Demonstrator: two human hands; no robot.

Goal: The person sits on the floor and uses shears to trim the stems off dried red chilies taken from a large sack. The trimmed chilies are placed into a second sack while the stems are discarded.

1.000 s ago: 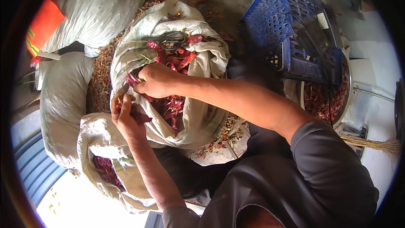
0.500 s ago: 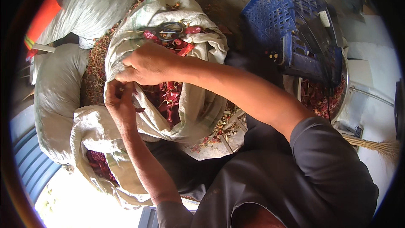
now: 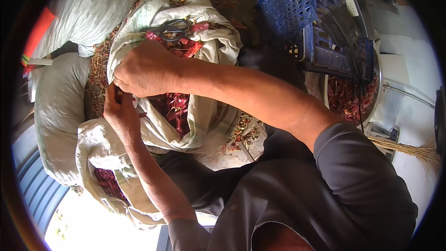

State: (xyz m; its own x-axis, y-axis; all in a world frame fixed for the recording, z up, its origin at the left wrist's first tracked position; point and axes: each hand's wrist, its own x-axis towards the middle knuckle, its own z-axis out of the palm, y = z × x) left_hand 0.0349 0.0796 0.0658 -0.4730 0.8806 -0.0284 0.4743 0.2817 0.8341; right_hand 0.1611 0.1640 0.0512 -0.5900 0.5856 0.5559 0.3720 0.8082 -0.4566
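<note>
Over the left rim of an open white woven sack (image 3: 211, 49), my two hands meet. My left hand (image 3: 120, 118) is closed around a dried red chili (image 3: 142, 115), whose dark tip sticks out beside the fingers. Bent over it, my right hand (image 3: 147, 70) pinches at the left fingertips; what lies in that pinch is hidden. Dried red chilies (image 3: 178, 111) fill the sack's mouth below my right forearm. On the sack's far fold rest black-handled scissors (image 3: 173, 30) among a few brighter red chilies (image 3: 192, 49).
A smaller sack of chilies (image 3: 109, 183) stands at near left, with full sacks (image 3: 60, 116) beyond. At right, a blue plastic crate (image 3: 320, 32) sits over a round basin of chilies (image 3: 350, 97). A straw broom (image 3: 409, 151) lies near my right elbow. Stems litter the floor (image 3: 100, 74).
The whole view has shifted slightly, moving the scene left and up. My hands stay together at the sack's rim, the right one turned a little more over the left fingertips.
</note>
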